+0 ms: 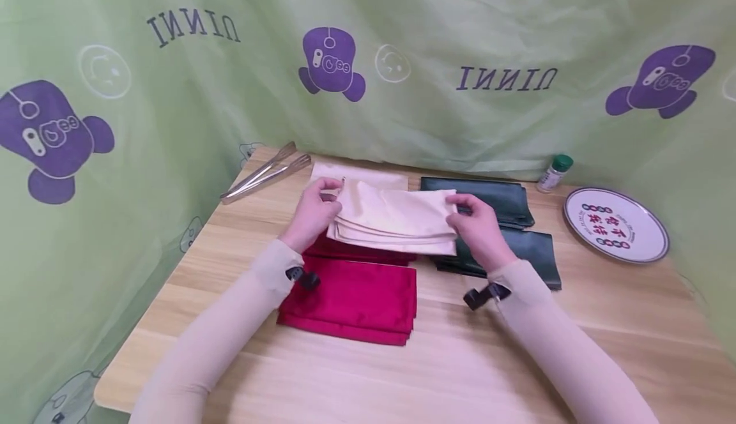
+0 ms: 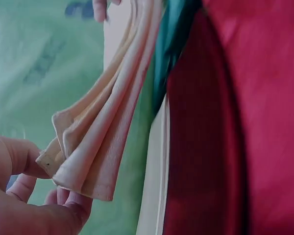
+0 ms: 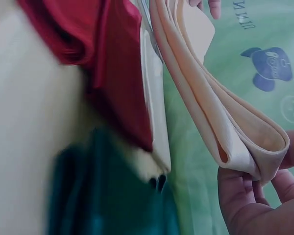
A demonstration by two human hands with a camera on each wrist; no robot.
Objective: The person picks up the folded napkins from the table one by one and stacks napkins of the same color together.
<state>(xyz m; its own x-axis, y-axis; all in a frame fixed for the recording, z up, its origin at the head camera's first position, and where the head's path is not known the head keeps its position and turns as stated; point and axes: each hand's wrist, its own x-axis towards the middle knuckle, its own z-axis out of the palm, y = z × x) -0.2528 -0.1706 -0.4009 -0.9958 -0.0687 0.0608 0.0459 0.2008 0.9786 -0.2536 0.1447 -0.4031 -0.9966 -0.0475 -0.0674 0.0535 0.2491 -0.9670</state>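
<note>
A folded cream cloth [image 1: 397, 216] hangs between both hands, raised above the table. My left hand [image 1: 316, 213] pinches its left end, where the left wrist view shows several loose layers [image 2: 88, 161]. At the opposite end my right hand [image 1: 480, 226] pinches the cloth; rounded folds [image 3: 255, 152] show there in the right wrist view. Below and nearer lie folded red cloths [image 1: 356, 296], one partly hidden under the cream one. Another cream cloth [image 1: 368, 174] lies flat behind. Dark green folded cloths [image 1: 477, 197] lie to the right, beneath and beside my right hand.
Metal tongs [image 1: 264, 175] lie at the back left of the wooden table [image 1: 356, 386]. A small green-capped jar [image 1: 554, 174] stands at the back right, near a white plate [image 1: 592, 235] with a dark rim. A green printed curtain [image 1: 425, 22] surrounds the table's back and sides.
</note>
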